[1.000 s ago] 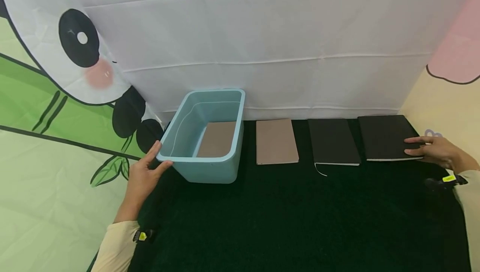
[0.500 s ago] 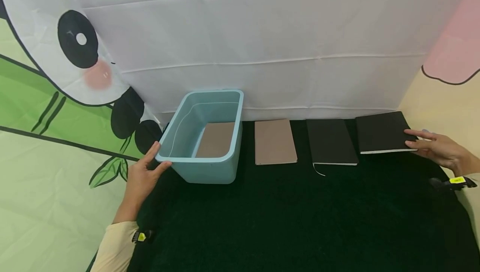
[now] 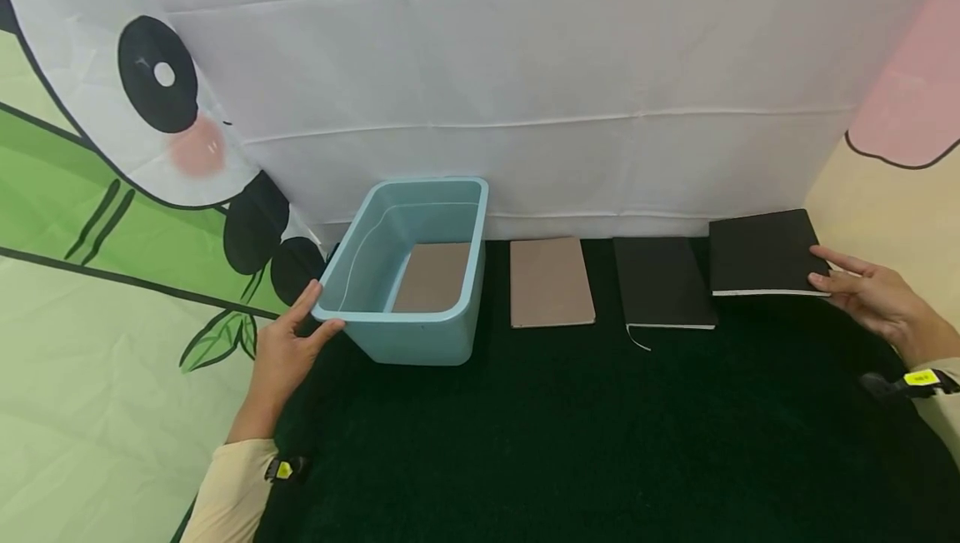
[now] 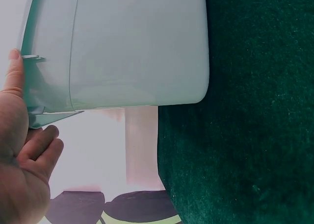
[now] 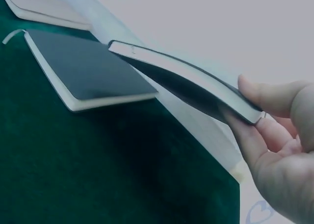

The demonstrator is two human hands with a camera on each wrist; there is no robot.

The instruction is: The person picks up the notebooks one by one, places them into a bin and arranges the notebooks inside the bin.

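Note:
My right hand (image 3: 873, 301) pinches the right edge of a black notebook (image 3: 765, 253), thumb on its upper cover and fingers beneath. In the right wrist view that notebook (image 5: 186, 82) is raised off the table, its white page edges showing. At the left, my left hand (image 3: 288, 351) grips the near-left corner of a light blue plastic bin (image 3: 420, 341), thumb and fingers over its rim. Inside the bin lies a flat brown notebook (image 3: 432, 278). The left wrist view shows the bin's side wall (image 4: 137, 42) next to the left hand (image 4: 24, 145).
A second black notebook (image 3: 664, 283) with a white ribbon lies flat just left of the held one. Between it and the bin rests a pinkish-brown notebook (image 3: 552, 283). Dark green cloth (image 3: 570, 435) covers the table, and a white fabric backdrop (image 3: 525, 68) rises behind.
The right black notebook has been lifted off the table by my right hand and has shifted slightly left. The left hand and the bin have stayed in place.

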